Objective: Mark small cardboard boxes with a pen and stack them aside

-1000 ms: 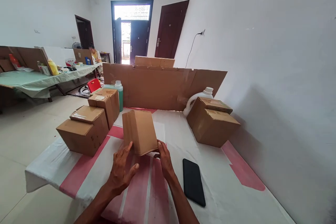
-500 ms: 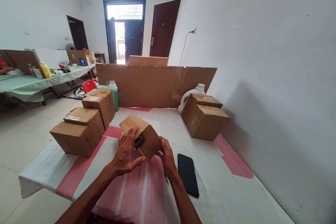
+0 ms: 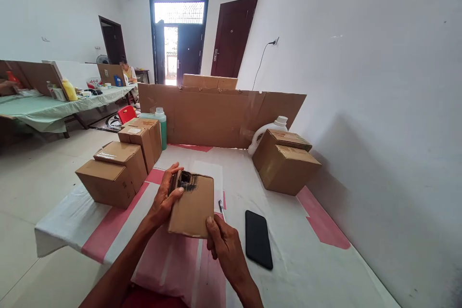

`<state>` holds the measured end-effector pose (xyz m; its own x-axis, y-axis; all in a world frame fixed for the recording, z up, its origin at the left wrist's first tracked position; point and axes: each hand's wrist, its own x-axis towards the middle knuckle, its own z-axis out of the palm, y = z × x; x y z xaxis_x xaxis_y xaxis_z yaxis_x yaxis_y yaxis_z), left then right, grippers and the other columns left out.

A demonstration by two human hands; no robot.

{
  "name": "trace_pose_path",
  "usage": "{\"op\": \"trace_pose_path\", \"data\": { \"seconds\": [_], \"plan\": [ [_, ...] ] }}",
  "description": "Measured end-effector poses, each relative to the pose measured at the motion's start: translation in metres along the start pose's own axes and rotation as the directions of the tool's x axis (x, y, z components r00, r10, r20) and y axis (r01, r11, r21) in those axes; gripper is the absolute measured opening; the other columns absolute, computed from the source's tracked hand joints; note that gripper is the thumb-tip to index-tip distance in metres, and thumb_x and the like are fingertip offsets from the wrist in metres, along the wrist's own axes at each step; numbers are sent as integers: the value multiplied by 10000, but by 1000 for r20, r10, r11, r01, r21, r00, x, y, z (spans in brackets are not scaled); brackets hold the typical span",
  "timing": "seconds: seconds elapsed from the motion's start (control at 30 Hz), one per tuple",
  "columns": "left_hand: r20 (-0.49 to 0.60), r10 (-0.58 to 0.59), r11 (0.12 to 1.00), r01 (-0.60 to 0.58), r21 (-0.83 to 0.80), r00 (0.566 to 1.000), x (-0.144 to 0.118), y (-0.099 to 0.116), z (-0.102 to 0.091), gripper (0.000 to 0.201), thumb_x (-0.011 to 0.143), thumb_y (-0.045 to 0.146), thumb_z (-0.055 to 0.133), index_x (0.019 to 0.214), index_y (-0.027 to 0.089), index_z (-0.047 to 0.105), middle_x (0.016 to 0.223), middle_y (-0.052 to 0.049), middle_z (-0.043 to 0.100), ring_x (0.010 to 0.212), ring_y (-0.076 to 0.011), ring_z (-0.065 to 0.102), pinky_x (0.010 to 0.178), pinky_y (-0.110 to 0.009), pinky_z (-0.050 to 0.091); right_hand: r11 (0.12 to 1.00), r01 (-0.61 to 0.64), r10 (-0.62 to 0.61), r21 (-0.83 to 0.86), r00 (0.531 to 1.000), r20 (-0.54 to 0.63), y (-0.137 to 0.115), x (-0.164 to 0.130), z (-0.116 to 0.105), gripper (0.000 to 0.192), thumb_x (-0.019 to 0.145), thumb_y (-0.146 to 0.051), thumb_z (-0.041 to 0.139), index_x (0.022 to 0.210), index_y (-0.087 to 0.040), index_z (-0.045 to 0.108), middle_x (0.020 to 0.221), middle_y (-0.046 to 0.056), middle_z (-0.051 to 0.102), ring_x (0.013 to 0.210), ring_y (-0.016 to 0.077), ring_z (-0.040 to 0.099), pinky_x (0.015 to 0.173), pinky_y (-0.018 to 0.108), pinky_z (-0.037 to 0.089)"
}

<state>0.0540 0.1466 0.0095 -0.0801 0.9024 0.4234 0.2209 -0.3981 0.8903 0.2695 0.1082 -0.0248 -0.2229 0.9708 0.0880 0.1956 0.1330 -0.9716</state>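
Above the table, your left hand and right hand are gripping an unmarked box, fingers closed on its edges.

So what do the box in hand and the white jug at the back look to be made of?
Box: plain brown cardboard, matte, with a dark smudged patch near its top edge. Both hands hold it, left hand, right hand. White jug: probably plastic, smooth with a slight sheen and a moulded handle.
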Motion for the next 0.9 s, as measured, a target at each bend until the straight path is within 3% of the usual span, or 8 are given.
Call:
{"op": "trace_pose_path", "data": {
  "seconds": [0.1,0.23,0.37,0.5,0.7,0.77,0.83,0.9],
  "plan": [
    [30,-119,992,120,-48,992,-20,14,-10,510,918,407,561,1403,252,532,1546,-98,504,1426,-321,466,1194,-485,361,996,62,-68,-61,992,-104,-12,-1,-2,464,944,-668,515,995,-233,665,937,79,704,850,237,671,705,334,535],
    [39,-125,992,125,18,991,-49,33,-12,456,966,435,569,1389,268,534,1553,-87,497,1466,-302,426,1229,-458,315,986,152,-168,-73,930,-327,-42,9,17,633,880,-553,659,1414,-255,498,1399,125,578,1265,303,575,979,446,534],
    [-96,-42,992,54,118,994,-74,35,-6,391,1003,448,531,1362,298,559,1520,-54,533,1473,-280,423,1244,-441,298,937,259,-319,-234,908,-271,-64,14,51,483,753,-275,795,1209,-232,641,1273,92,639,1203,291,591,1062,453,492],
    [-177,-31,976,68,205,984,-82,30,-12,362,1000,462,528,1318,300,591,1480,-35,575,1426,-283,478,1210,-435,346,872,309,-408,-379,887,-216,-68,14,74,375,752,-240,785,1107,-187,677,1193,108,662,1108,291,594,1008,457,519],
    [-151,-47,976,78,203,987,-57,31,-16,344,984,473,509,1252,284,614,1386,-35,620,1361,-277,517,1167,-429,361,908,321,-385,-270,892,-235,-67,32,61,408,876,-399,705,1233,-216,629,1284,105,637,1182,273,592,1038,440,496],
    [-137,-105,976,129,175,985,-47,30,-15,362,975,491,507,1248,274,603,1344,-44,622,1294,-279,546,1110,-424,398,955,249,-290,-163,904,-314,-53,37,38,440,970,-476,567,1335,-229,555,1307,98,637,1181,238,617,1006,389,506],
    [-120,-174,974,189,126,977,-38,29,-13,383,953,516,524,1236,264,586,1259,-50,632,1174,-273,588,1015,-407,451,978,16,-94,-209,925,-368,-29,39,10,423,1035,-507,414,1305,-211,548,1190,95,690,1069,222,667,919,350,515],
    [-93,-219,971,227,78,971,-31,27,-12,412,912,514,563,1235,258,565,1194,-50,631,1075,-262,606,934,-387,481,838,-309,159,-449,927,-340,1,37,-13,375,1030,-512,428,1139,-198,602,1010,91,734,958,241,696,846,342,493]
  ]
}}
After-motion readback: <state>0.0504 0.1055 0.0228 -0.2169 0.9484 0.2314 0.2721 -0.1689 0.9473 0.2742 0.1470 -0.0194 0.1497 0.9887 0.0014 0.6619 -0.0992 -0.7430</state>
